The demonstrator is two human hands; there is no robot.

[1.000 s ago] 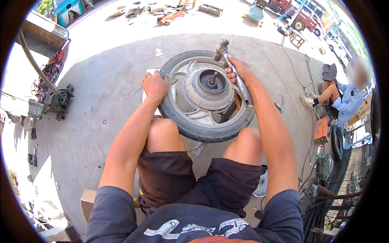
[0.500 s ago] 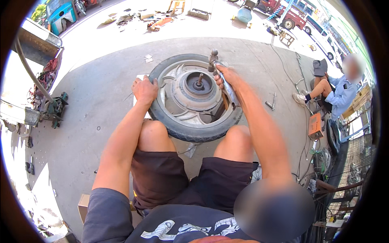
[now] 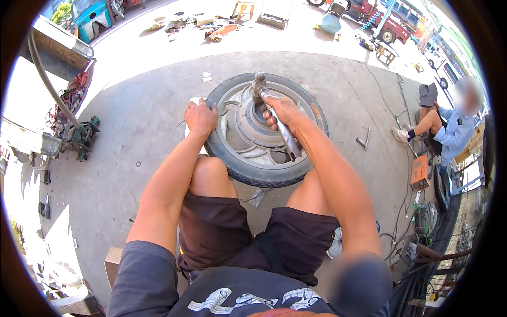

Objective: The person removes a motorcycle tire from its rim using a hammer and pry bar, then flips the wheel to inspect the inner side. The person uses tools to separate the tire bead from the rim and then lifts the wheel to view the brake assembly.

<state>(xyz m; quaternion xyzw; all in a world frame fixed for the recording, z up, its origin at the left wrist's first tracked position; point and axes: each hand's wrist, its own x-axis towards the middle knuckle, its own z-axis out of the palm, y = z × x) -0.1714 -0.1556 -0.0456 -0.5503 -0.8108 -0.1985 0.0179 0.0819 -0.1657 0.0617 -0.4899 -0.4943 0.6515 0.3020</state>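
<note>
- Cables (image 3: 72, 100) lie in a reddish tangle by the left edge of the concrete surface (image 3: 142, 121), beside a green metal tool (image 3: 82, 138) with a bent grey pole (image 3: 50, 87).
- Left hand (image 3: 199, 119): fingers bent and narrow over a white piece (image 3: 186, 132), thumb by the wheel's (image 3: 248, 127) left side; whether it grips anything, I cannot tell.
- Scraps (image 3: 219, 31) are strewn past the surface's far edge.
- Wheel: on its side near the surface's middle, close before the knees (image 3: 211, 177).
- Right hand (image 3: 282, 112) wraps a hammer (image 3: 285, 138), head over the hub; contact cannot be told. Both block sight of the hub's middle, and the right forearm (image 3: 335, 166) covers part of the rim.
- Metal bar tool (image 3: 363, 141): lies right of the wheel, well apart.
- Orange box (image 3: 420, 173) stands toward the surface's right edge, near a seated person (image 3: 457, 134) with a dark cap (image 3: 427, 95).
</note>
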